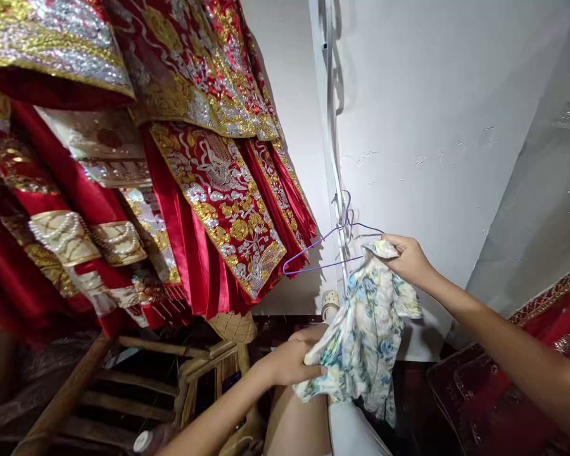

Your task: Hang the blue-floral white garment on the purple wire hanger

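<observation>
One flowered shirt (368, 329) is before the wall (437, 114), one edge gripped by the left hand (294, 362), its top pinched by the right hand (408, 258); one end of the purple hanger (323, 266) is hidden.

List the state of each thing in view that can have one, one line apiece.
Floral garment, rumpled, hanging loosely
Left hand, closed on the garment's lower edge
Right hand, closed on the garment's upper part
Purple hanger, left end bare, right end hidden
Embroidered red skirt, pleated, hanging
Wall, scuffed
</observation>
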The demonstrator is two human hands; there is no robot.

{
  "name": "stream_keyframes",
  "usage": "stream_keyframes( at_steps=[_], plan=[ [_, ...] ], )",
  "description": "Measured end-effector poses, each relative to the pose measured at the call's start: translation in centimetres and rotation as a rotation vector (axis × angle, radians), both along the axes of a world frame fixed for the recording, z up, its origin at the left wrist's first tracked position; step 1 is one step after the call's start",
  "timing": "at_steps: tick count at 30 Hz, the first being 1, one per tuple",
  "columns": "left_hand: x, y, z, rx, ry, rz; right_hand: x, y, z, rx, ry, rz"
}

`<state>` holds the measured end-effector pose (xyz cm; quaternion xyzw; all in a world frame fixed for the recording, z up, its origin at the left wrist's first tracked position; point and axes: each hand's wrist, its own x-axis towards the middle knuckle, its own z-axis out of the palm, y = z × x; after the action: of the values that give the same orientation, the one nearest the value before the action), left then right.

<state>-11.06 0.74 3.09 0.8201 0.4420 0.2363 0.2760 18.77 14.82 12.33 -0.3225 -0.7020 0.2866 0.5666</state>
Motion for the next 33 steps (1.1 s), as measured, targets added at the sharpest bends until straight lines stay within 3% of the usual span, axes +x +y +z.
stream_keyframes(
  at_steps=[2, 5, 8, 11, 17, 23, 26, 28, 30, 32, 33],
  plan=[
    [-0.4, -0.2, 1.1, -0.094, 0.291, 0.017, -0.8, 1.4, -1.5, 0.095, -0.008, -0.148],
    [-0.7, 0.3, 2.1, -0.038, 0.577, 0.185, -2.3, 3.8, -4.8, -0.038, -0.061, -0.175],
    [-1.5, 1.8, 2.6, 0.009, 0.612, 0.219, -2.7, 5.7, -7.7, -0.262, -0.110, -0.217],
    [-2.7, 3.6, 3.2, 0.061, 0.493, 0.270, -0.9, 6.3, -8.9, -0.327, -0.095, -0.336],
    [-2.8, 7.8, 6.6, 0.351, 0.157, 0.347, 3.4, 3.9, -7.5, -0.280, -0.103, -0.422],
    [2.2, 12.6, 10.8, 0.386, -0.008, 0.321, 1.0, -0.1, -7.3, -0.377, -0.092, -0.246],
    [3.5, 13.2, 11.7, 0.448, 0.055, 0.325, 0.1, -1.9, -7.2, -0.278, -0.033, -0.214],
    [3.5, 12.9, 11.9, 0.485, 0.114, 0.329, 1.0, -2.4, -6.7, -0.133, 0.023, -0.287],
    [3.0, 12.8, 12.0, 0.505, 0.123, 0.357, 3.3, -1.9, -5.7, -0.045, 0.087, -0.447],
    [2.4, 13.1, 12.3, 0.458, 0.036, 0.380, 6.5, -0.9, -4.3, -0.095, 0.102, -0.566],
    [2.1, 13.3, 12.6, 0.375, -0.039, 0.383, 8.1, -0.2, -3.6, -0.168, 0.067, -0.544]
  ],
)
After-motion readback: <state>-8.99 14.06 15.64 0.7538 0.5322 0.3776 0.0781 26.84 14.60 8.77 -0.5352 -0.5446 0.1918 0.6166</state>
